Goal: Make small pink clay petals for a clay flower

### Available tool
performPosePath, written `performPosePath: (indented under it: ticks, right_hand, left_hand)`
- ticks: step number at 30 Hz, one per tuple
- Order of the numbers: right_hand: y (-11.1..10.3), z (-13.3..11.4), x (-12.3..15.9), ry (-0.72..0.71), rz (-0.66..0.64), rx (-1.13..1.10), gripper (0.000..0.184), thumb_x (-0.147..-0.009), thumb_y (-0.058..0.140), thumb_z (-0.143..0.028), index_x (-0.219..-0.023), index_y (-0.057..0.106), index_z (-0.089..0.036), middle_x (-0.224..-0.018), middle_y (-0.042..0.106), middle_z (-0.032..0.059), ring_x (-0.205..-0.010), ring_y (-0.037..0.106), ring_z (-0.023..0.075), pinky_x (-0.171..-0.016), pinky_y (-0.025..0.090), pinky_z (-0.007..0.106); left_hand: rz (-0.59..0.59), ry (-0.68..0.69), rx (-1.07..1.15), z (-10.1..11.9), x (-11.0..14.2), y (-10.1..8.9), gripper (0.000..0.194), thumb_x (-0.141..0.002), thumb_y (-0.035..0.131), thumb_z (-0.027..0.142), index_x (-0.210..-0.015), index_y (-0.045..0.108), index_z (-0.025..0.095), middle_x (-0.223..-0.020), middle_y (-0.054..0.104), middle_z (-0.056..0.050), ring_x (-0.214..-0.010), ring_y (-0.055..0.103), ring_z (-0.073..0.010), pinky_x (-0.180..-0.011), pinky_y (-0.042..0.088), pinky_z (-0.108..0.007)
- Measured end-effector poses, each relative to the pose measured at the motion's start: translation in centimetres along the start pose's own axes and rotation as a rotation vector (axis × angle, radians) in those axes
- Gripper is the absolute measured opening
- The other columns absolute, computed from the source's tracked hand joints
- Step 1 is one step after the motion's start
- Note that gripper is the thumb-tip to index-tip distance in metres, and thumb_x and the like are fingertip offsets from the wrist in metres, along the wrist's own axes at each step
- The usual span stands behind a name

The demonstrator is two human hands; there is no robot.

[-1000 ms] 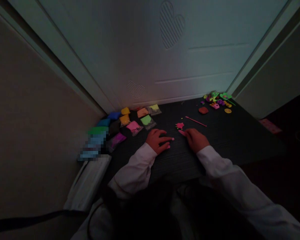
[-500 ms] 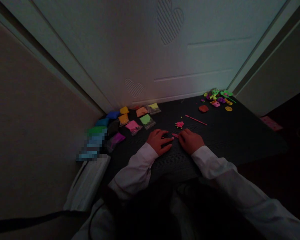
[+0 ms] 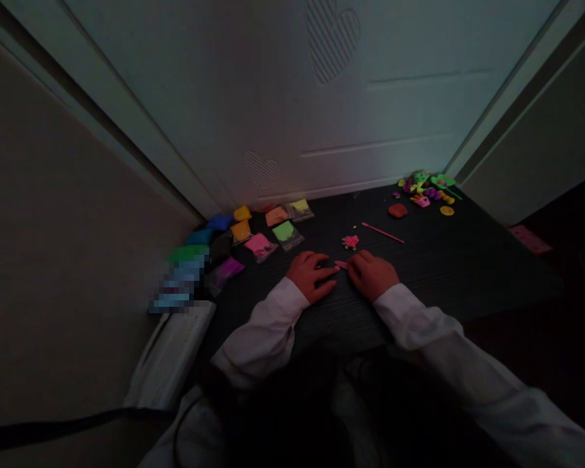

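Note:
My left hand [image 3: 312,278] rests on the dark table with its fingers spread. Its index fingertip reaches a tiny pink piece [image 3: 337,268], probably modelling clay. Close on the right, my right hand [image 3: 372,275] is closed around a small pink modelling tool [image 3: 341,264]. Only the tool's flat, pointed end shows, beside the left index fingertip; the fingers cover the rest. Just beyond both hands lies a pink clay cluster [image 3: 350,242] with green bits at its edge. A thin pink stick tool [image 3: 383,233] lies behind my right hand.
Bags of coloured clay, including a pink one [image 3: 260,247] and a light green one [image 3: 285,234], lie at the back left. A white packet [image 3: 173,357] stands at the left edge. Colourful clay pieces [image 3: 426,190] and a red lump [image 3: 398,210] sit back right, before a white panel [image 3: 283,84].
Both hands stay almost in place. The exposed end of the pink tool has shifted very slightly beside the left index fingertip.

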State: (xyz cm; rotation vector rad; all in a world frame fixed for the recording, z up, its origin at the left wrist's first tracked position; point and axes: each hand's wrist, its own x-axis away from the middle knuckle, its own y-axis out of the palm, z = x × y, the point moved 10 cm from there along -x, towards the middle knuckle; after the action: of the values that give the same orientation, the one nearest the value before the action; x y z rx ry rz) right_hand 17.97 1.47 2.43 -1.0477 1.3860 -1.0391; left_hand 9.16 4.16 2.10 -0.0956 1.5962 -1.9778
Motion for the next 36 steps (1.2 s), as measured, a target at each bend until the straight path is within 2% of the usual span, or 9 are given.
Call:
performPosePath:
  ticks: [15,21,32,36]
  right_hand:
    - [0.14,-0.32,-0.04,-0.022,-0.06,-0.012,0.029,-0.078,0.026,-0.033,-0.082,0.052,-0.021,-0.083,0.05,0.0032,-0.066,0.046,0.0124,-0.058,0.027,0.024]
    - [0.01,0.01,-0.07,0.012,-0.058,-0.02,0.031,-0.079,0.025,-0.033,-0.084,0.052,-0.021,-0.085,0.05,0.0045,-0.067,0.047,0.0128,-0.059,0.028,0.024]
    - [-0.16,-0.53,-0.03,-0.052,-0.027,-0.04,0.029,-0.08,0.025,-0.032,-0.087,0.052,-0.021,-0.085,0.051,0.004,-0.07,0.046,0.0139,-0.062,0.028,0.025]
    - [0.02,-0.76,-0.02,-0.074,-0.06,-0.048,0.029,-0.079,0.027,-0.032,-0.089,0.052,-0.02,-0.085,0.05,0.0047,-0.073,0.046,0.0136,-0.063,0.028,0.024]
  left_hand:
    - [0.011,0.007,0.013,0.06,-0.06,-0.11,0.035,-0.067,0.041,0.042,-0.097,0.053,0.027,-0.104,0.044,-0.004,-0.094,0.032,-0.0204,-0.081,0.028,-0.037]
    - [0.014,0.015,0.028,0.14,-0.07,-0.22,0.035,-0.067,0.042,0.041,-0.098,0.052,0.027,-0.103,0.045,-0.004,-0.093,0.033,-0.0202,-0.079,0.029,-0.038]
    - [0.009,0.003,0.02,0.15,0.0,-0.29,0.036,-0.067,0.041,0.041,-0.098,0.052,0.026,-0.106,0.043,-0.004,-0.095,0.032,-0.0205,-0.081,0.028,-0.037]
    - [-0.003,0.008,0.016,0.23,-0.07,-0.19,0.036,-0.067,0.041,0.041,-0.098,0.051,0.026,-0.106,0.042,-0.004,-0.095,0.032,-0.0209,-0.081,0.027,-0.038]
